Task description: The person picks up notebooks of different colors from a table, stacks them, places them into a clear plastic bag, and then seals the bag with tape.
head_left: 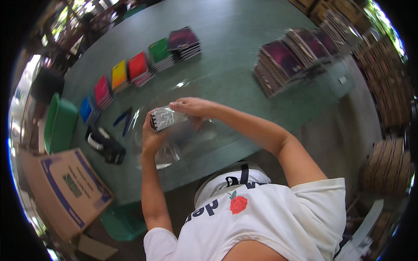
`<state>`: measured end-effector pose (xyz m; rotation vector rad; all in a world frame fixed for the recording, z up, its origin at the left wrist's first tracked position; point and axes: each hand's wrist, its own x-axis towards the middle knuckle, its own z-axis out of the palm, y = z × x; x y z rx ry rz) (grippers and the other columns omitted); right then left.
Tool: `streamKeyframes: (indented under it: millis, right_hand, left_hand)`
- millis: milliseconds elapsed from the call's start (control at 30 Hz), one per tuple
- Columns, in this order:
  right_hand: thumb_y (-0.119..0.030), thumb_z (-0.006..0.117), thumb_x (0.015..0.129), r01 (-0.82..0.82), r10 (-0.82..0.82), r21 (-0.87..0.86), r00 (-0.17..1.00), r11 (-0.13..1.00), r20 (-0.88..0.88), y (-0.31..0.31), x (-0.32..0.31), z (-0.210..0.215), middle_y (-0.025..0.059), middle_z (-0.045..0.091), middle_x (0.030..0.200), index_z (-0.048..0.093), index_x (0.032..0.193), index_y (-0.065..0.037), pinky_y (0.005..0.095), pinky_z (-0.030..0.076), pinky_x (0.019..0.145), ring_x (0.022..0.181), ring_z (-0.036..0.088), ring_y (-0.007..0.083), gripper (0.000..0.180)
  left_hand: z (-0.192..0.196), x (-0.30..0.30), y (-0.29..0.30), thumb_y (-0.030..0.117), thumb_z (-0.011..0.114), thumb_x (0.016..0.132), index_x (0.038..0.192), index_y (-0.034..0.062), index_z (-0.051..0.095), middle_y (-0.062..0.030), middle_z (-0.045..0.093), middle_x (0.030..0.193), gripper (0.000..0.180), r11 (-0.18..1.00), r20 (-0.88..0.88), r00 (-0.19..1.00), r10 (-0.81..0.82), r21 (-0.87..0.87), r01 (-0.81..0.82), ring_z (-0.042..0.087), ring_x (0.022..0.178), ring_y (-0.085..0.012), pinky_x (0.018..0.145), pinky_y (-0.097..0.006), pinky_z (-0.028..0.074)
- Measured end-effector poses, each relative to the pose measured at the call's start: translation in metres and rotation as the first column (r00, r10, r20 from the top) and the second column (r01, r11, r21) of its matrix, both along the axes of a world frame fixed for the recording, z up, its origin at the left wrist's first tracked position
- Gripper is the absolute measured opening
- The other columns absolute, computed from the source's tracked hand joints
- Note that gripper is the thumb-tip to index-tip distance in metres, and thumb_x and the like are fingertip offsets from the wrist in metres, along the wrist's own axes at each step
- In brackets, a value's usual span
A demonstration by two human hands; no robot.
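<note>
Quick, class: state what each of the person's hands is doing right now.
Left hand: closed on the small stack in clear plastic wrap, gripping its near end.
Right hand: fingers curled over the stack's far end, holding it.

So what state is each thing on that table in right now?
Wrapped bundle: lifted, held in both hands.
Left hand: gripping its lower end.
Right hand: on its top.
Coloured notebook stacks: lying flat in a row.
Cardboard box: lying tilted beside the table.
Pens: lying loose.

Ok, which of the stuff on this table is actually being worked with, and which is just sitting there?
In hand:
left hand and right hand holding a clear-wrapped bundle
clear plastic sheet beneath it

Lying about:
row of coloured notebook piles
dark notebook stacks
blue pens
cardboard box
green chair
</note>
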<state>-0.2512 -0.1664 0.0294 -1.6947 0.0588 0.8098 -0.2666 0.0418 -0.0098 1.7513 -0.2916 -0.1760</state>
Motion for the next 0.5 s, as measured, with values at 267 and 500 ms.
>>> streamKeyframes:
  millis: [267, 500]
  right_hand:
    - [-0.029, 0.057, 0.089, 0.511, -0.665, 0.426, 0.582, 0.747, 0.469, -0.174, -0.057, 0.050, 0.0082, 0.061, 0.101, 0.062, 0.104, -0.005, 0.0325, 0.049, 0.076, 0.089, 0.060, 0.0189, 0.029]
    - [-0.015, 0.061, 0.084, 0.905, -0.415, 0.190, -0.018, 0.379, 0.910, -0.256, -0.128, 0.091, 0.0074, 0.059, 0.116, 0.065, 0.101, -0.008, 0.0344, 0.040, 0.091, 0.108, 0.053, 0.0204, 0.019]
  left_hand:
    - [0.120, 0.020, -0.201, 0.015, 0.084, 0.048, 0.114, 0.0088, 0.054, -0.0077, 0.059, 0.107, 0.073, 0.914, 0.815, 0.414, -0.405, 0.360, 0.185, 0.053, 0.110, -0.0286, 0.102, -0.045, 0.034]
    - [0.070, 0.025, -0.333, 0.042, 0.072, 0.071, 0.136, 0.0154, 0.035, -0.0148, 0.027, 0.144, 0.079, 0.885, 0.810, 0.358, -0.464, 0.403, 0.233, 0.019, 0.136, -0.0372, 0.110, -0.052, 0.017]
